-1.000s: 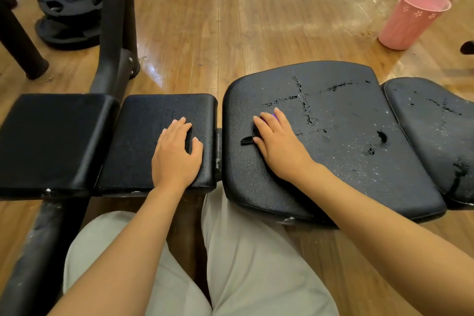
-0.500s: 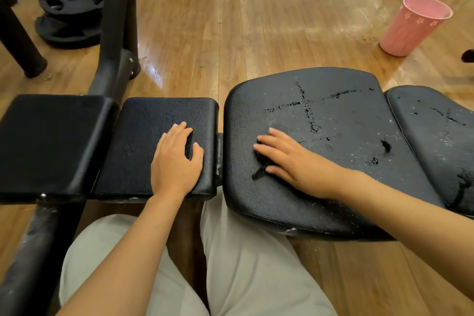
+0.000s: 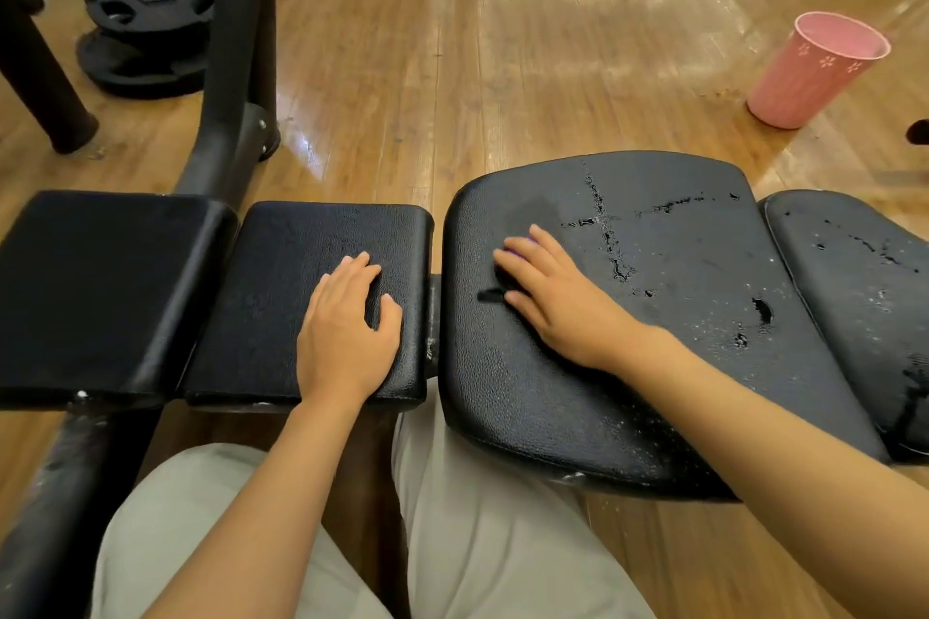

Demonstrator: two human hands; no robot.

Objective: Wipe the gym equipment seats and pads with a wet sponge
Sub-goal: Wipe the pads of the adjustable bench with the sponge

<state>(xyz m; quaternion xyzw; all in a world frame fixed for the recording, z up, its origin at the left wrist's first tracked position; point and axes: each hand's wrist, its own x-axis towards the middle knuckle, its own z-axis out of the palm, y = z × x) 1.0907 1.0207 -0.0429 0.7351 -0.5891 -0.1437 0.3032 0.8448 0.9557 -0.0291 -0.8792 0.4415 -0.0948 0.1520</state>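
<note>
I am seeing the sponge (image 3: 520, 247) only as a sliver of purple peeking out between the fingers of the right hand (image 3: 558, 297), which is lying flat over it and pressing it onto the left part of the big black seat pad (image 3: 628, 342). That seat pad is lying level in the middle of the scene, its cracked vinyl glistening with water droplets and streaks toward its right side. A smaller black pad (image 3: 281, 276) is sitting just left of it with the left hand (image 3: 347, 332) resting flat on its near right corner, another black pad (image 3: 100, 287) is lying further left, and a wet, cracked pad (image 3: 854, 297) is lying at the far right.
</note>
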